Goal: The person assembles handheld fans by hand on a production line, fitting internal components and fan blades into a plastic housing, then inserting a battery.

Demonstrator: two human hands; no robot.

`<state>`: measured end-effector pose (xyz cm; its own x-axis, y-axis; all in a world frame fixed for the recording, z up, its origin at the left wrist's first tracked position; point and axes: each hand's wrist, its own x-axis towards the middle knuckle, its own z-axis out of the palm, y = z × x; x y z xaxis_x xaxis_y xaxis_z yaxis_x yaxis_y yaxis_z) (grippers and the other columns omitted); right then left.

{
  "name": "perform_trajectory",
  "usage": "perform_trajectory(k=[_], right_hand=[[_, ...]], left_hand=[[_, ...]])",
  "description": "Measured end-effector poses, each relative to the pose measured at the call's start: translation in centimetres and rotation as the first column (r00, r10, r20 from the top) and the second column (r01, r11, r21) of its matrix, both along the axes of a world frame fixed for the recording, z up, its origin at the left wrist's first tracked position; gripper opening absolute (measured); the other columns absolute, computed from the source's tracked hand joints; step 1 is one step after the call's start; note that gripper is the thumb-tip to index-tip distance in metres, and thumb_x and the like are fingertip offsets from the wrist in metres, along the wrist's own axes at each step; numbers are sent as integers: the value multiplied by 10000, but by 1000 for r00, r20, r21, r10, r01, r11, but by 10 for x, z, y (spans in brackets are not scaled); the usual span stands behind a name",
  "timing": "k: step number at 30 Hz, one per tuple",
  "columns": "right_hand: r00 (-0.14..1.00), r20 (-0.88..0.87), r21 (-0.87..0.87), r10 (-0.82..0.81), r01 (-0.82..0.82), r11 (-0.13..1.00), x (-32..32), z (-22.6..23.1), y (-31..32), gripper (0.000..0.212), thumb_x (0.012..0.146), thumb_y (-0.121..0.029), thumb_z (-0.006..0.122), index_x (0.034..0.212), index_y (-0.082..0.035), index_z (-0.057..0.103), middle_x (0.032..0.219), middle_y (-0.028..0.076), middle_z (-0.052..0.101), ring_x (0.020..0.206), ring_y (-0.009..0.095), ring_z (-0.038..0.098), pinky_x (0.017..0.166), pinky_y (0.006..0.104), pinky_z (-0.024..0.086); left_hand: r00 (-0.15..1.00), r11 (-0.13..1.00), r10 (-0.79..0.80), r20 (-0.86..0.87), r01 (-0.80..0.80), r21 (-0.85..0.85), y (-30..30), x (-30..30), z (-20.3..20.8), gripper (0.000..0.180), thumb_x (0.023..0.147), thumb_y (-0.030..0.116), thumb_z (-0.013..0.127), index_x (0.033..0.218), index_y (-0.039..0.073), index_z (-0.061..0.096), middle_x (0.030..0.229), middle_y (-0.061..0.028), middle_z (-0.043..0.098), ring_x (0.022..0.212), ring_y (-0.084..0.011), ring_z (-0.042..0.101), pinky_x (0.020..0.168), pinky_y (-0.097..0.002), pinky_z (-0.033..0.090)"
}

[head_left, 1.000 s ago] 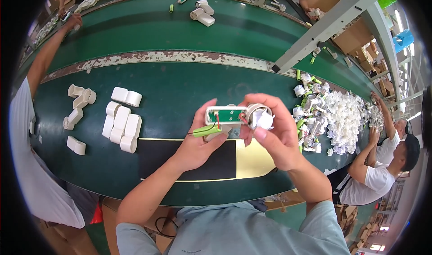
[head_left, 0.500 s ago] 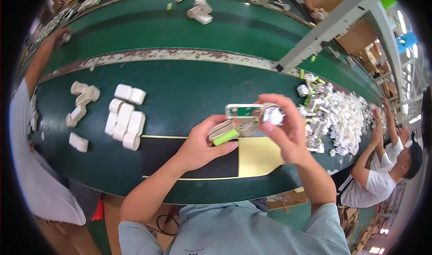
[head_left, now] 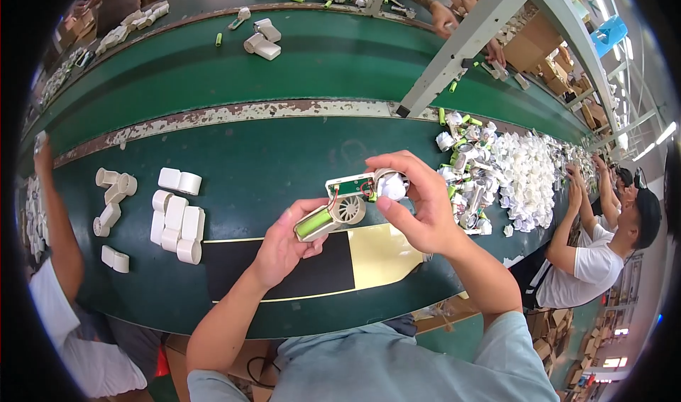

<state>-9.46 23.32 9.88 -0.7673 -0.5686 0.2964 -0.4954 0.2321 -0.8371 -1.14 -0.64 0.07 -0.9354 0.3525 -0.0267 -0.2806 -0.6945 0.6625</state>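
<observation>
Above the work mat, my two hands hold the two halves of an opened white handheld fan. My left hand (head_left: pixel 275 251) grips the casing half with a round slotted grille (head_left: pixel 350 209); a green battery (head_left: pixel 313 223) lies in its handle. My right hand (head_left: pixel 431 219) pinches the round head of the other half between thumb and fingers. That half carries a green circuit board (head_left: pixel 347 188) and a white fan rotor (head_left: pixel 391 186). Thin red wires run between board and battery side. Below lies a black and yellow mat (head_left: pixel 383 256), partly hidden by my left hand.
Stacked white fan casings (head_left: pixel 174 221) stand at the left, with more casings (head_left: pixel 113 214) beyond. A heap of white parts (head_left: pixel 526 182) and fan assemblies with green batteries (head_left: pixel 472 157) fills the right. A metal post (head_left: pixel 454 58) rises by the green conveyor (head_left: pixel 177 72). Co-workers sit on both sides.
The left casing half has turned, so its grille and the battery inside now face up. My hands have moved slightly left in the picture, and the whole view has shifted.
</observation>
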Motion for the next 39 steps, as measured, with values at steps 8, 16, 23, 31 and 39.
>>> perform_trajectory(k=[8, 16, 23, 31, 39], right_hand=[[983, -177, 175, 36, -5, 985, 1, 5, 2, 463, 884, -87, 681, 1341, -19, 642, 1218, 171, 658, 981, 246, 665, 854, 326, 535], [697, -296, -286, -653, 588, 757, -125, -1, 70, 347, 940, -90, 772, 1231, 26, 626, 1138, 102, 705, 984, 161, 711, 840, 310, 587], [374, -712, -251, -594, 655, 713, -185, -7, 82, 519, 819, -164, 905, 1250, -29, 649, 1126, 99, 726, 941, 194, 747, 829, 318, 597], [386, -733, -257, -559, 604, 754, -196, -2, 96, 386, 832, -108, 875, 1165, -34, 695, 974, 93, 734, 856, 188, 753, 740, 309, 604], [315, -841, -184, -440, 597, 780, -199, 10, 100, 314, 837, -104, 859, 1096, -28, 698, 906, 88, 720, 777, 184, 740, 700, 304, 599]], left_hand=[[992, 944, -60, -112, 20, -328, -1, 2, -10, 421, 1116, 197, 501, 1468, -30, 542, 1109, -90, 620, 864, -138, 620, 739, -281, 531], [998, 955, -53, 43, 63, -291, 0, -8, -13, 324, 1077, 86, 556, 1347, -84, 611, 1107, -124, 665, 934, -203, 719, 838, -355, 626], [999, 926, 37, -33, -46, -374, 4, -10, -21, 351, 1060, 57, 573, 1372, -101, 600, 1183, -123, 565, 921, -217, 711, 816, -354, 633], [998, 909, -7, -60, -19, -416, 6, -9, -15, 386, 1052, 52, 595, 1414, -80, 583, 1131, -108, 579, 894, -205, 710, 789, -321, 628], [999, 914, -10, -49, -10, -406, 6, -10, -17, 367, 1042, 43, 611, 1386, -85, 602, 1126, -104, 585, 882, -204, 712, 773, -311, 629]])
